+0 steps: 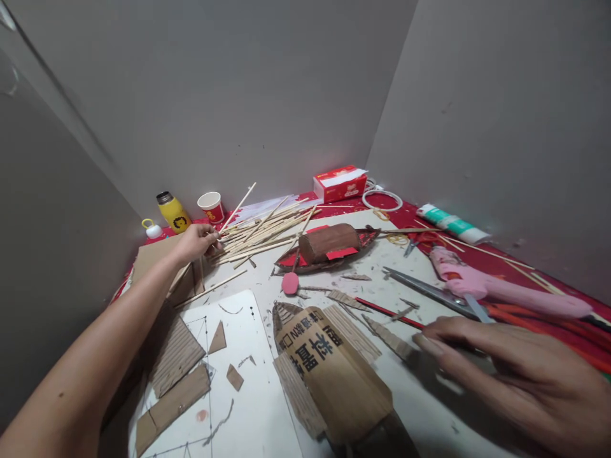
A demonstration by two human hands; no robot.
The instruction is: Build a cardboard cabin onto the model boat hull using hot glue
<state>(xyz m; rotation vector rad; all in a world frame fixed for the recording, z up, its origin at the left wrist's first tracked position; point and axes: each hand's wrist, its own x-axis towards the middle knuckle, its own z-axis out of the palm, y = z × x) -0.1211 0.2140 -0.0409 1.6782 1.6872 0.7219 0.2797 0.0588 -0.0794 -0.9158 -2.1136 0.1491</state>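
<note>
My left hand point(200, 244) reaches to the back left, its fingers closed on a thin wooden stick point(238, 208) that slants up to the right. Beside it lies a loose pile of sticks point(267, 230). My right hand point(520, 381) hovers over the front right, with thumb and forefinger apart. Its fingertips are close to the end of a red pencil point(389, 312); whether they touch is unclear. Between the hands sits a corrugated cardboard boat point(341, 388) with printed characters on its roof. Behind that stands a smaller brown and red model boat point(329, 245).
Scissors point(429, 291), a pink glue gun point(506, 289) and a green-white tube point(453, 224) lie to the right. A tissue box point(341, 184), paper cup point(210, 207) and yellow bottle point(172, 213) line the back. Cardboard scraps point(176, 350) cover the left. Grey walls enclose the table.
</note>
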